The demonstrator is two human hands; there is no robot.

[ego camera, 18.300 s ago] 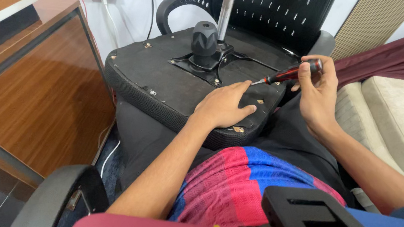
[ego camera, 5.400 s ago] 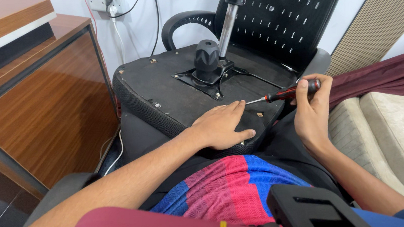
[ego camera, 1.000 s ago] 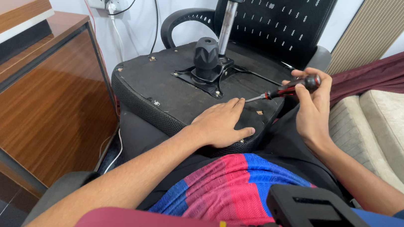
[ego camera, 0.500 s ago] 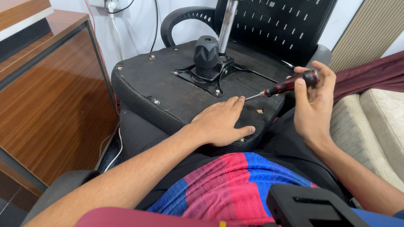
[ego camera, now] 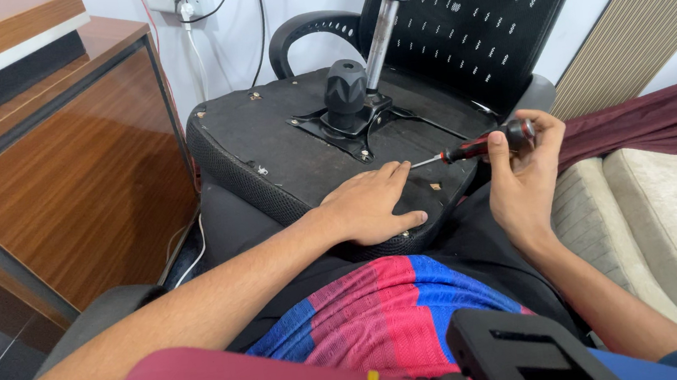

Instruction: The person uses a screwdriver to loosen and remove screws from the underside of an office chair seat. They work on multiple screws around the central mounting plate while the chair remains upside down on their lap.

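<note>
You are gripping the screwdriver [ego camera: 480, 145] in your closed right hand [ego camera: 521, 171], its shaft pointing left toward your left hand [ego camera: 369, 203], lying flat and open on the chair seat [ego camera: 283, 145].

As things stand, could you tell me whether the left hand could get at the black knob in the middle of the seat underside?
Probably yes. The left hand lies flat on the seat underside, and the black knob stands beyond its fingers with only bare panel between.
</note>
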